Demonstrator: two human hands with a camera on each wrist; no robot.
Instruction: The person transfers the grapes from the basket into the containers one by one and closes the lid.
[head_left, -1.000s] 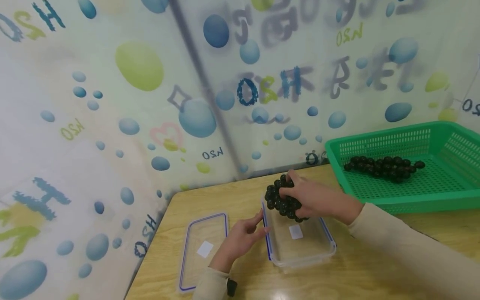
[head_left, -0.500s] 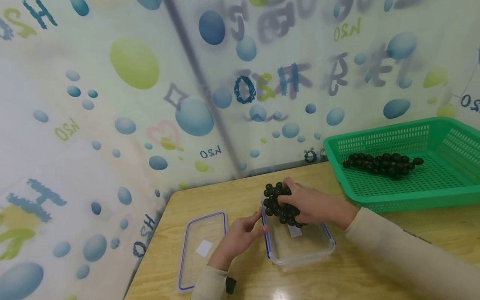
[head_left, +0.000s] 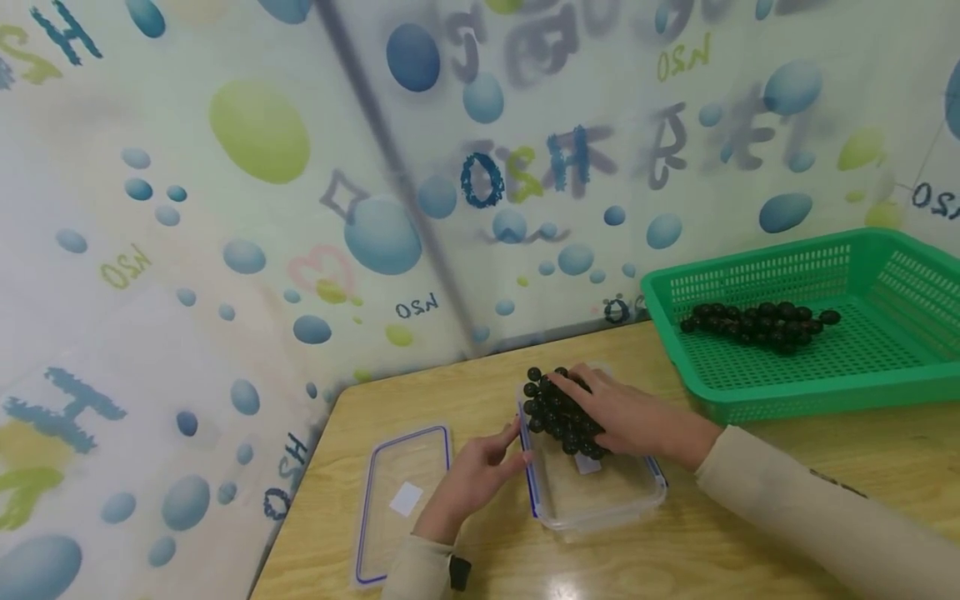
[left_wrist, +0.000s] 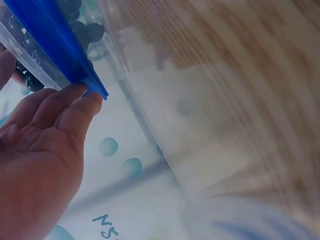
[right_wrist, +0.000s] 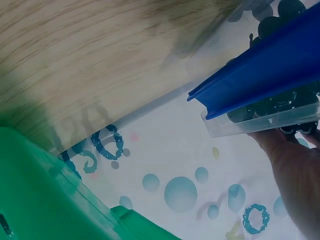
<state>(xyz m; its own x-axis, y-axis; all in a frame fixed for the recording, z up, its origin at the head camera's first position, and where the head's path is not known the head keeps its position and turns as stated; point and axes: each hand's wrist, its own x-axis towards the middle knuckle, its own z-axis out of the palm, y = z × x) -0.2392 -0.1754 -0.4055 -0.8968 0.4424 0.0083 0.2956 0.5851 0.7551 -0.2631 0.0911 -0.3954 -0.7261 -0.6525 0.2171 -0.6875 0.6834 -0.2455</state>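
A bunch of dark grapes (head_left: 558, 417) lies in a clear plastic container (head_left: 600, 504) with blue clips (left_wrist: 55, 42). My right hand (head_left: 626, 415) rests on the bunch, its visible fingers laid fairly straight across the grapes. In the right wrist view, my right hand (right_wrist: 295, 175) comes over the container's far rim. My left hand (head_left: 476, 475) touches the container's left side with extended fingers. Close up, my left hand (left_wrist: 45, 145) has its fingertips against the blue clip. The clear lid (head_left: 405, 542) with a blue seal lies left of the container.
A green perforated basket (head_left: 795, 392) stands at the right by the wall. Another dark bunch of grapes (head_left: 761, 323) lies in it. The wooden table (head_left: 442, 383) meets a patterned wall covering (head_left: 525, 275) at the back and left.
The right hand's fingers have gone from curling round the grapes to lying flatter over them. The bunch has sunk slightly into the container. The left hand stays at the container's side.
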